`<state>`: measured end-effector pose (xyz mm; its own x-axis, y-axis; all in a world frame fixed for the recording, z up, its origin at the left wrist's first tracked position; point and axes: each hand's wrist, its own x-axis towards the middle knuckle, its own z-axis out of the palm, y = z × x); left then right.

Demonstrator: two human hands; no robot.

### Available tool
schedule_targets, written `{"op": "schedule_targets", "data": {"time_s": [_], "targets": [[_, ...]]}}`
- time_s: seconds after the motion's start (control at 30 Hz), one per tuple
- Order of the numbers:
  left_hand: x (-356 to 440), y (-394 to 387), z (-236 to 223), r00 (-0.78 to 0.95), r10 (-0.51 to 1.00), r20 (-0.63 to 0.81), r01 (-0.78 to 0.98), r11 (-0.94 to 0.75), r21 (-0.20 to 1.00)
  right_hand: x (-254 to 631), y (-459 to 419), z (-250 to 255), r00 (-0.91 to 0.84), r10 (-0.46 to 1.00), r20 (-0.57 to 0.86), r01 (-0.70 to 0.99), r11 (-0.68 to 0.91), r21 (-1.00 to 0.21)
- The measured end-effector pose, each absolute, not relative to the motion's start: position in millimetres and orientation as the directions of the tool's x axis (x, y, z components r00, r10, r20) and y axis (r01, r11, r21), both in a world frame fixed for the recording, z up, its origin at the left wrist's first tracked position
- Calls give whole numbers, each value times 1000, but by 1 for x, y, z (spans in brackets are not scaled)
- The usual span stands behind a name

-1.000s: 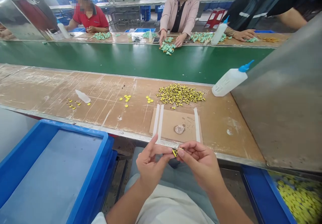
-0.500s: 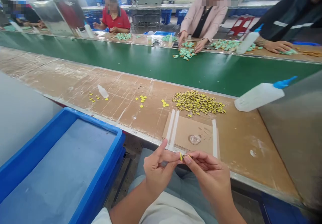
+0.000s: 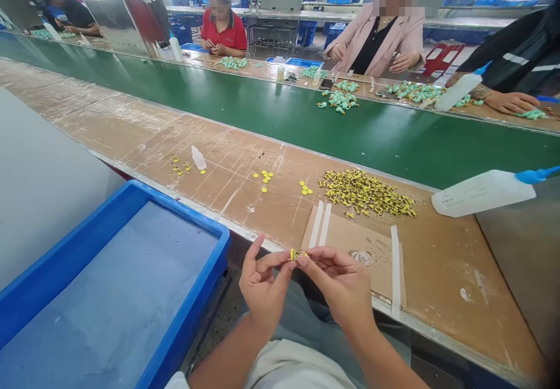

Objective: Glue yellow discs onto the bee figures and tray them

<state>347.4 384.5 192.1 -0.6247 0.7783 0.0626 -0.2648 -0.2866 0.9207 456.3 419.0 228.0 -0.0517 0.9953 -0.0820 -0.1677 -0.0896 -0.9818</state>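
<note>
Over my lap, just off the bench edge, my two hands meet. Between the thumb and forefinger of my left hand [image 3: 265, 284] is a round yellow disc [image 3: 293, 255], seen nearly edge-on. My right hand [image 3: 341, 281] pinches a small yellow-and-dark figure [image 3: 303, 253] against the disc's face; fingertips cover most of it. Beyond my hands lies a cardboard sheet [image 3: 345, 237] with white tape strips and a clear glue-like patch [image 3: 362, 258]. A pile of small yellow-and-dark figures [image 3: 367, 193] lies behind the sheet. Loose yellow discs [image 3: 265, 176] are scattered to its left.
A blue tray [image 3: 223, 243] stands at my left. A large blue-tipped bottle [image 3: 485, 193] leans at the right; a small white bottle [image 3: 198, 158] lies on the bench. Across the green belt [image 3: 262, 115], several people work with mint-green pieces [image 3: 339, 100].
My view has shifted, so the bench sits further right. My hands still hold the disc and figure together. Across the belt, the person in pink has drawn their hands back from the mint-green pieces.
</note>
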Motion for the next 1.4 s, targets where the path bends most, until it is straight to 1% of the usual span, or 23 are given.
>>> {"op": "schedule_targets", "data": {"time_s": [0.1,0.2,0.33,0.43,0.5,0.53,0.57,0.63,0.67,0.77,0.9,1.03,1.13,1.27,1.4], "targets": [[339,387,187,-632,761,145,-181,-327,928,449,424,227,-79,993,-93,-178,-105,-978],[331,390,181,-604,769,209,-112,-342,933,443,430,225,-95,989,-111,-183,-127,-975],[321,397,180,-596,773,218,-134,-364,922,431,439,221,-113,988,-105,-216,-127,-968],[312,403,182,-640,734,227,-144,-405,903,422,448,218,-138,985,-104,-256,-137,-957],[304,406,182,-674,700,236,-129,-426,896,414,461,215,-142,986,-88,-246,-121,-962],[300,407,181,-688,687,235,-124,-430,894,409,470,214,-144,988,-63,-189,-90,-978],[296,409,180,-700,676,230,-123,-431,894,402,481,212,-155,988,-28,-97,-43,-994],[288,411,176,-726,655,210,-123,-423,898,387,510,207,-217,975,46,140,78,-987],[285,413,173,-739,645,196,-121,-413,903,378,527,204,-252,966,63,229,123,-966],[277,417,162,-766,622,161,-103,-366,925,346,580,192,-307,948,83,409,211,-888],[274,420,143,-770,628,111,-67,-253,965,311,629,176,-379,920,100,611,330,-720],[273,419,125,-746,660,86,-35,-168,985,294,647,164,-437,895,84,716,403,-570],[271,418,116,-737,671,83,-17,-141,990,291,650,158,-453,888,77,750,427,-505],[267,419,111,-728,680,82,1,-119,993,292,647,156,-451,886,105,755,442,-485],[265,420,108,-713,697,79,12,-101,995,303,649,155,-408,902,140,745,418,-521]]}}
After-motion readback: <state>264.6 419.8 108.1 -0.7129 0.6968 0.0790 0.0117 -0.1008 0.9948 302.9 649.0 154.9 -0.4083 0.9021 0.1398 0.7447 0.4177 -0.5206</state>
